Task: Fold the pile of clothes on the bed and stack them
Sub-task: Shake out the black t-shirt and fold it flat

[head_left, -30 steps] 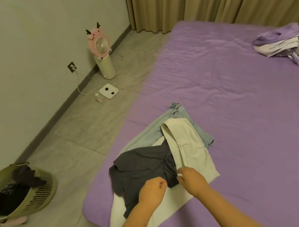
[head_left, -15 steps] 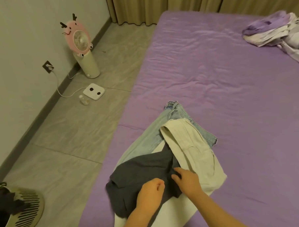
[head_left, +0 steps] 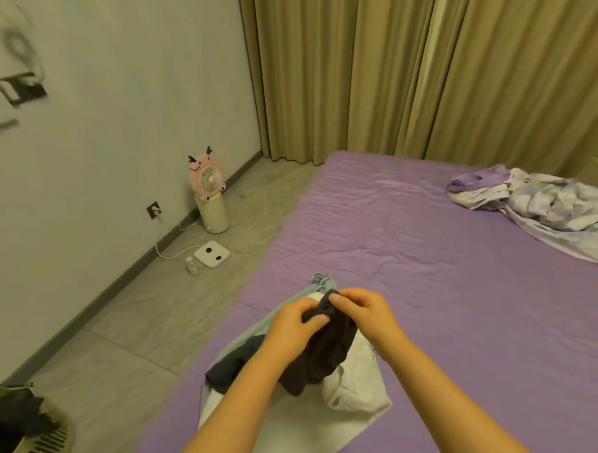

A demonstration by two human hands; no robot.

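Observation:
A small pile of clothes lies near the front left corner of the purple bed [head_left: 447, 288]. A dark grey garment [head_left: 327, 351] hangs lifted above the pile. My left hand [head_left: 291, 324] and my right hand [head_left: 361, 309] both pinch its top edge, close together. Under it lie a cream garment [head_left: 356, 384] and light blue jeans [head_left: 322, 281], whose waistband shows just beyond my hands. Most of the jeans are hidden by my arms and the dark cloth.
A crumpled lilac and white bedcover [head_left: 547, 208] lies at the bed's far right. On the floor to the left stand a pink fan [head_left: 209, 192], a white scale [head_left: 211, 254] and a small bottle [head_left: 192, 265]. A laundry basket [head_left: 29, 436] with dark clothes sits at the lower left. Curtains hang behind.
Both hands have lifted the dark grey garment up off the pile and away from me. The camera has tilted upward, showing more wall and curtain.

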